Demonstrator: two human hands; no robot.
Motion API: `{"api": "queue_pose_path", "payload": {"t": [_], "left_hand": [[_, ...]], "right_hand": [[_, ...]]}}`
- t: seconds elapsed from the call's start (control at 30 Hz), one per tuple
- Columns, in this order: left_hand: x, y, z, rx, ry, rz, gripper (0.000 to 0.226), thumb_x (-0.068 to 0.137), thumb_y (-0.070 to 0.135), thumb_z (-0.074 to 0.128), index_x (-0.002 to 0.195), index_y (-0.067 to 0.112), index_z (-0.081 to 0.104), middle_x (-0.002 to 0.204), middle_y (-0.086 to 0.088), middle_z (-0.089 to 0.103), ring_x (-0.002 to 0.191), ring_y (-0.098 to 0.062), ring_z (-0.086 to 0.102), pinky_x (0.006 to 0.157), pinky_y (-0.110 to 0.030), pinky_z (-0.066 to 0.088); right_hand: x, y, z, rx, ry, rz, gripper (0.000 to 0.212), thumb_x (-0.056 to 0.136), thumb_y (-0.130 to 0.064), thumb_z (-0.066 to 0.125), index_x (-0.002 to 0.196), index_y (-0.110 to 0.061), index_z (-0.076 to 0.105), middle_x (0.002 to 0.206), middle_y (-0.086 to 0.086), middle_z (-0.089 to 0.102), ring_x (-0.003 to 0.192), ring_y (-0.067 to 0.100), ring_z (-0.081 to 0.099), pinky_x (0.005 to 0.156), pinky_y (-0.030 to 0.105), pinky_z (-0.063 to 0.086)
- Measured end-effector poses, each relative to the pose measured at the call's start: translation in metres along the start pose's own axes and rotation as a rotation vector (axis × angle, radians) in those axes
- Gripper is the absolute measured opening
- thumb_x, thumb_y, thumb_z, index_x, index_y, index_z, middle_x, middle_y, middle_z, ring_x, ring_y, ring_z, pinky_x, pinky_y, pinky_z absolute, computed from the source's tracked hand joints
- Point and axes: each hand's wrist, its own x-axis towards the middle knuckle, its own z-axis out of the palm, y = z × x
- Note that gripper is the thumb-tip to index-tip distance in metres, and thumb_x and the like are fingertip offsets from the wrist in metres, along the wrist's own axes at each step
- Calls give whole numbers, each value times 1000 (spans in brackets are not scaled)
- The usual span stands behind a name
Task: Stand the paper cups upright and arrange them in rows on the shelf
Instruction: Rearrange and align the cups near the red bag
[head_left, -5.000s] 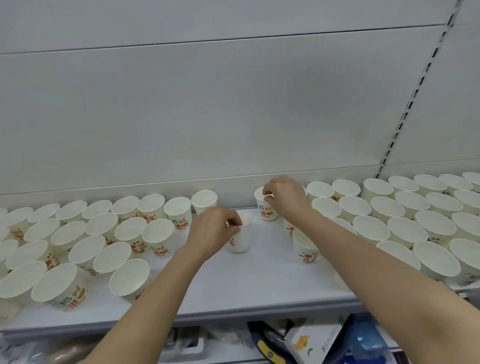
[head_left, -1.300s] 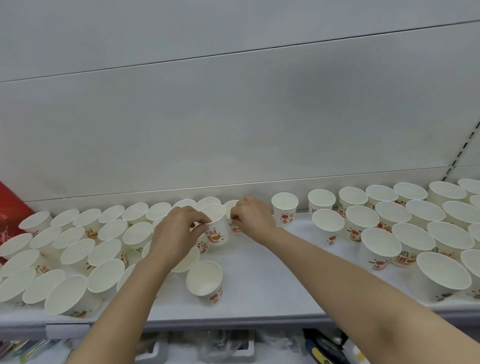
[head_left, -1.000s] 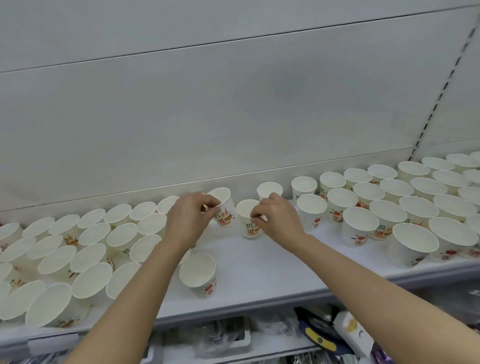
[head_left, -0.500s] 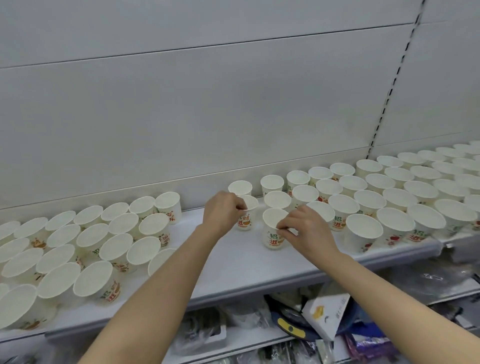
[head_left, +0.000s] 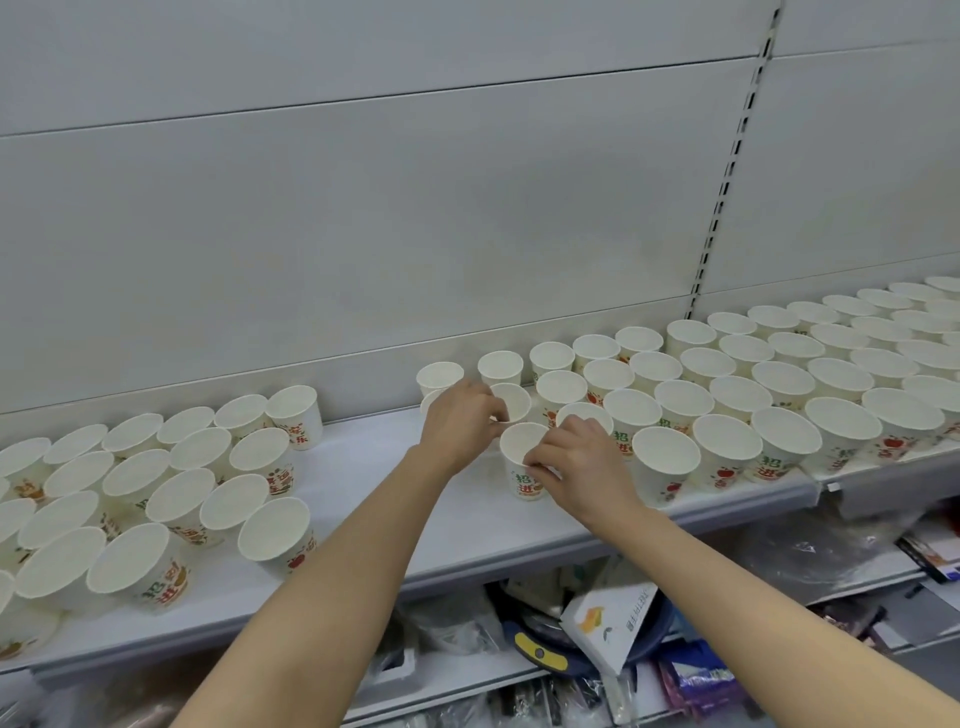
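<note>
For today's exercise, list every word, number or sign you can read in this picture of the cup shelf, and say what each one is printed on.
"招" over "进": on the cup that the right hand pinches, and on the big front-left cup.
"招" over "进": on a front-row cup to the right.
Print on the back-row cup: too blurred to read surely.
Sideways text on the white box below the shelf: too small to read.

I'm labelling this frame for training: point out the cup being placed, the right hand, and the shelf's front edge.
cup being placed (head_left: 523, 444), head view: inside of its open mouth.
right hand (head_left: 582, 465), head view: back of the hand.
shelf's front edge (head_left: 467, 564), head view: bare front lip between the forearms.
</note>
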Motion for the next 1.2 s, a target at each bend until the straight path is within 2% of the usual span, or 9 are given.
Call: {"api": "queue_pose_path", "payload": {"t": [0.13,0.27,0.33,0.4,0.53,0.67,0.77,0.93,1.2], "left_hand": [[5,5,-3,-19,-10,-39,14,89,32,63,97,27,73,99,3,66,99,-18,51,65,-27,30],[0,3,-8,-154,24,-112,21,89,26,61,107,32,69,108,8,65,101,-16,54,68,-29,38],[-12,6,-9,-219,104,-102,19,89,33,61,108,34,67,107,15,62,97,-11,54,69,-27,37],[-28,16,-10,-237,120,-22,23,86,47,64,106,36,67,107,21,60,96,-6,49,72,-25,37],[-38,26,1,-128,61,98,35,77,53,72,106,33,69,109,18,62,102,-11,46,79,-25,41],[-37,25,7,-63,43,71,19,83,40,69,98,29,71,106,14,65,103,-14,48,76,-23,37],[-39,24,6,-67,54,47,12,86,36,67,94,28,71,103,15,64,101,-12,46,72,-21,31],[-42,22,6,-88,35,36,10,86,37,67,93,30,71,102,16,63,99,-11,45,69,-23,34],[-39,27,10,-91,47,-2,15,87,37,67,99,30,71,106,15,64,101,-12,47,71,-22,35]], "right_hand": [[8,5,8,-49,12,-7,7,77,-26,68,76,-19,70,77,-5,64,75,24,51,65,35,36],[12,10,12,-51,49,-3,11,75,-29,73,80,-19,71,78,-5,65,76,23,51,68,34,32],[17,18,6,-2,104,3,18,81,-37,66,85,-21,72,78,-7,65,77,20,50,70,33,35],[28,34,-5,2,139,53,12,81,-34,67,84,-23,72,76,-7,65,76,22,51,69,35,36],[60,67,-24,-70,-95,262,6,76,-31,73,79,-26,73,76,-6,68,83,26,52,77,39,38],[77,68,-14,-142,-280,322,17,80,-43,62,78,-29,71,78,-4,68,91,22,49,78,35,31],[82,62,-2,-165,-288,341,22,78,-46,61,74,-28,71,74,-1,66,89,22,50,76,35,28],[88,60,8,-190,-302,365,23,77,-47,60,72,-28,71,74,0,66,89,21,52,81,35,30],[84,56,13,-230,-275,310,25,81,-44,57,72,-25,70,72,1,64,86,22,51,77,35,27]]}}
